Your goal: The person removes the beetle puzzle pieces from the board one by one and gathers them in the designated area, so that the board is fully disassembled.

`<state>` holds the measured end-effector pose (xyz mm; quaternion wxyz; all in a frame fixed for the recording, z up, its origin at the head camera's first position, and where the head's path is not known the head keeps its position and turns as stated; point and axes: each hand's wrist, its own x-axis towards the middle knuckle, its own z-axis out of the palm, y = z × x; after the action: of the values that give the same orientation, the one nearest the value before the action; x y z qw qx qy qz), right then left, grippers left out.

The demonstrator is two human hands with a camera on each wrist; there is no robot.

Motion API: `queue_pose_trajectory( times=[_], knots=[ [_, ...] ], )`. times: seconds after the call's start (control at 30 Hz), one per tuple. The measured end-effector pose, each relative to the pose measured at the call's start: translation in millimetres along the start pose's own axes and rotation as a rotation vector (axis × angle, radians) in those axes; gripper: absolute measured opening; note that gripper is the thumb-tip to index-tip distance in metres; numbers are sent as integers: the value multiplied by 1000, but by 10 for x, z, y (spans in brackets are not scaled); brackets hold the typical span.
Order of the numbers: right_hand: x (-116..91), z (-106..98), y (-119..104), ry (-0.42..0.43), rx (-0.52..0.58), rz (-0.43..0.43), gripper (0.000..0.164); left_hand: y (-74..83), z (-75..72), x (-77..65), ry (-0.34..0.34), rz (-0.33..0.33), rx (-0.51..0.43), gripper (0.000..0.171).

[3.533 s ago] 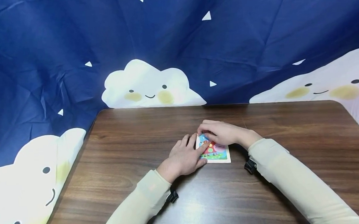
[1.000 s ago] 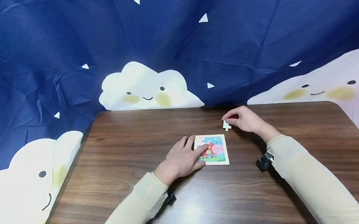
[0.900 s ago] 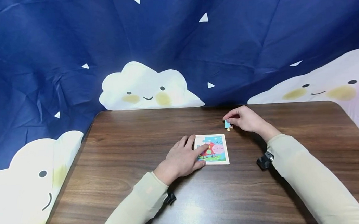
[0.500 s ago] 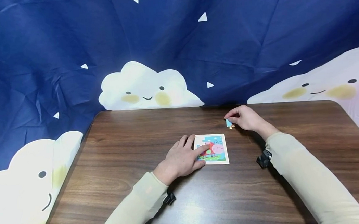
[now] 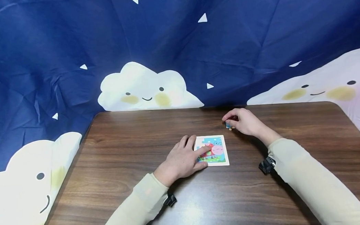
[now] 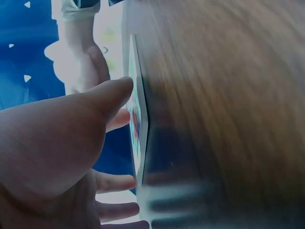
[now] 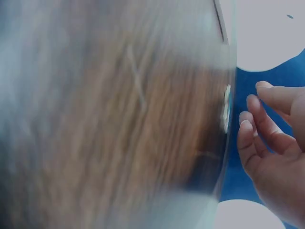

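A small square picture puzzle point(image 5: 218, 157) with a white border, showing a pink and red cartoon figure, lies flat mid-table. Near its upper left a white patch shows without picture. My left hand point(image 5: 181, 159) rests on its left part, fingers spread; the left wrist view has the thumb point(image 6: 116, 90) at the puzzle's edge. Behind the puzzle and to the right, a small blue puzzle piece point(image 5: 228, 126) lies on the table, partly covered by my right hand point(image 5: 247, 123). In the right wrist view the fingers are loosely bent, apart from the piece point(image 7: 227, 109).
The brown wooden table point(image 5: 122, 136) ends at a back edge against a blue curtain point(image 5: 225, 37) printed with white clouds. A black wrist camera point(image 5: 266, 165) sits under the right cuff, another wrist camera point(image 5: 170, 199) under the left.
My right hand has gone from the puzzle to the back right with the piece, lowered it, and let it go on the table. The left hand has stayed on the puzzle.
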<state>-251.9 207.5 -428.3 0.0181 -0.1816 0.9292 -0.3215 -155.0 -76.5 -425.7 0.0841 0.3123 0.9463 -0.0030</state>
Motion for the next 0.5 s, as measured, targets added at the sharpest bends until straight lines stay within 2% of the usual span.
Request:
queue_pose_trajectory(
  times=[0.23,0.5],
  knots=[
    [-27,85,-159,-32,29,-53,15,105,5,35,25,-16,-6,60],
    [-3,223,-312,-125,67,-97,15,177,39,83,33,-34,76,59]
  ],
)
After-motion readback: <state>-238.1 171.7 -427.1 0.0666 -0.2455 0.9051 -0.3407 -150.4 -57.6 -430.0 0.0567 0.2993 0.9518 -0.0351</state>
